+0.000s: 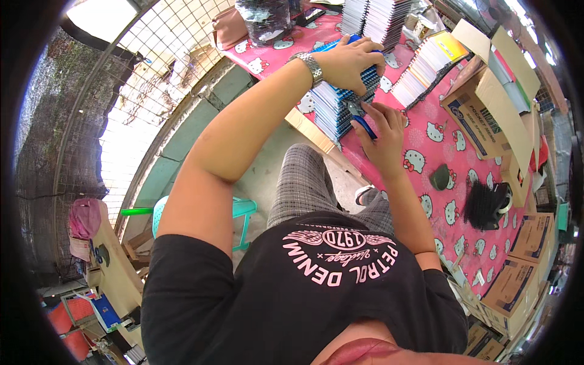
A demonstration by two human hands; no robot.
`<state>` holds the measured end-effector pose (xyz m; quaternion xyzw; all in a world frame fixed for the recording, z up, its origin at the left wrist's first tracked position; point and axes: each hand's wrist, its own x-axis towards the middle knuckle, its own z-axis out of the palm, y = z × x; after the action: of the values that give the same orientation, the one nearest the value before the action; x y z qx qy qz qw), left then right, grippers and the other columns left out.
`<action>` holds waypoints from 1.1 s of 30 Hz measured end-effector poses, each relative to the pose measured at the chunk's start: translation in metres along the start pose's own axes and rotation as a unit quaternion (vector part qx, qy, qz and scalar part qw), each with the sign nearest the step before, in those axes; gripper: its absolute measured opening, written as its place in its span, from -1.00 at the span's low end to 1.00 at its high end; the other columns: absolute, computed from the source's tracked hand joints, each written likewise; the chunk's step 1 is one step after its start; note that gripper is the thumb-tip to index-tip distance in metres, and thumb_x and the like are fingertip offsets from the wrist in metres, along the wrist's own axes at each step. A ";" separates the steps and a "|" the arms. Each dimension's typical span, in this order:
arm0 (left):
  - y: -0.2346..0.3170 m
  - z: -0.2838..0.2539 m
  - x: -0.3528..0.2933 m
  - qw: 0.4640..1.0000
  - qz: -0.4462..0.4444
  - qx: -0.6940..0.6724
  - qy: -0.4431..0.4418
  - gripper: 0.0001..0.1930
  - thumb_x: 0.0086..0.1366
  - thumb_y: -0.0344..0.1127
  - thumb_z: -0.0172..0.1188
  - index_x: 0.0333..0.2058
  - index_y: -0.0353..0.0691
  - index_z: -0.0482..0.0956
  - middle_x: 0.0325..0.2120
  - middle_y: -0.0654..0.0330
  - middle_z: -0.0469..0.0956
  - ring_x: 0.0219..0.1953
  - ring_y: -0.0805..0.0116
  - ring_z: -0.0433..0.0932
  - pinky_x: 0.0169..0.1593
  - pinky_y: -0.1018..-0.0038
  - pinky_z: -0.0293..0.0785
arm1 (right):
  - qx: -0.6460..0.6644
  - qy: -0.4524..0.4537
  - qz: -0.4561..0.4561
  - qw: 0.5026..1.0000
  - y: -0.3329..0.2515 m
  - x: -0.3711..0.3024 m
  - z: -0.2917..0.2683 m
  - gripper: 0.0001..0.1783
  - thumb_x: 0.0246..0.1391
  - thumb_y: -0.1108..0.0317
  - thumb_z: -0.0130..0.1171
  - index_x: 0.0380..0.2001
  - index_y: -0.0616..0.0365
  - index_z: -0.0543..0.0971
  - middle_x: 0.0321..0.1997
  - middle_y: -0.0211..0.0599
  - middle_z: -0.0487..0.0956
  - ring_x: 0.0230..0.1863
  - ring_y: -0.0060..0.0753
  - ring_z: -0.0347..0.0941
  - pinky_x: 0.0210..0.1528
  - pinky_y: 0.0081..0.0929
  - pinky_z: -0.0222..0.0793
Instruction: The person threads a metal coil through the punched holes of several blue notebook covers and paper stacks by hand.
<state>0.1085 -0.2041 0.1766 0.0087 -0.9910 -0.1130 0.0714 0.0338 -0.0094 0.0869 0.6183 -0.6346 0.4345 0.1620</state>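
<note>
A stack of spiral notebooks [331,109] with blue covers and dark coil bindings stands at the near left edge of the pink table. Over its top curls my left hand [350,64], fingers bent round the far side and thumb toward the coils; a metal watch is on that wrist. My right hand [384,135] holds blue-handled pliers [364,126] loosely between thumb and fingers. The pliers' metal jaws lie against the coil side of the stack, just below my left thumb. Exactly what the jaws touch is too small to tell.
Taller notebook stacks [380,18] stand beyond, with a leaning row of notebooks [426,70] to their right. An open carton [486,112], a pile of black coils [483,204] and a dark green lump [439,177] are farther right. A green stool [243,210] stands by my left.
</note>
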 end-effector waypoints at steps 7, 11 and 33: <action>0.004 -0.001 -0.003 1.000 -0.010 -0.008 0.008 -0.49 -0.06 -0.28 0.32 -0.07 0.04 0.39 0.32 0.08 0.11 0.44 -0.05 -0.11 0.40 -0.17 -0.27 | -0.002 -0.021 -0.032 0.999 0.005 0.003 -0.005 -0.56 -0.10 0.23 0.39 -0.09 0.08 0.61 -0.10 -0.30 0.55 -0.11 -0.25 0.46 -0.03 -0.27 0.24; 0.006 -0.002 -0.002 1.000 -0.008 -0.007 0.007 -0.50 -0.06 -0.28 0.32 -0.08 0.03 0.40 0.32 0.07 0.11 0.43 -0.06 -0.09 0.41 -0.13 -0.26 | 0.167 -0.028 0.111 0.979 0.006 -0.008 0.009 -0.58 -0.07 0.28 0.38 -0.09 0.12 0.61 -0.13 -0.22 0.56 -0.08 -0.15 0.48 0.00 -0.28 0.33; -0.005 0.005 -0.001 0.998 0.045 -0.002 0.054 -0.51 -0.10 -0.28 0.28 -0.10 -0.02 0.42 0.29 0.03 0.17 0.37 -0.04 0.04 0.39 0.00 -0.14 | -0.060 0.016 -0.022 0.998 0.000 -0.006 0.004 -0.55 -0.11 0.21 0.37 -0.09 0.05 0.62 -0.15 -0.37 0.55 -0.11 -0.29 0.44 -0.03 -0.28 0.20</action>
<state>0.1087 -0.2083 0.1706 -0.0297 -0.9848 -0.1113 0.1301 0.0362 -0.0082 0.0797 0.6143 -0.6431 0.4018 0.2181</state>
